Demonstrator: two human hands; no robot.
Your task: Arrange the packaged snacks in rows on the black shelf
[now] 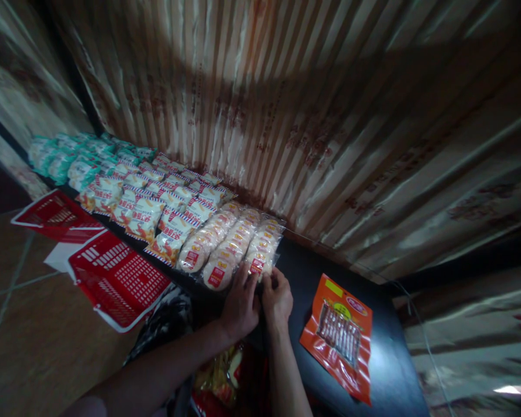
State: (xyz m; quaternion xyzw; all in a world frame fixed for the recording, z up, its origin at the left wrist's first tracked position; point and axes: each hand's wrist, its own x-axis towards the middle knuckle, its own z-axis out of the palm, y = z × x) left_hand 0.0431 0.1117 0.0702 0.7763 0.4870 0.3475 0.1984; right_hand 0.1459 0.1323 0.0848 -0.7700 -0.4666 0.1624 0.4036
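We bring our left hand [242,308] and right hand [278,296] to the near edge of a clear-wrapped round packet [257,267], fingers partly curled, though we cannot tell whether either hand grips it. It lies at the near end of the rightmost of 3 rows on the black bench [297,263], between striped snack bags [145,215] leftward and an orange bag [337,339] rightward.
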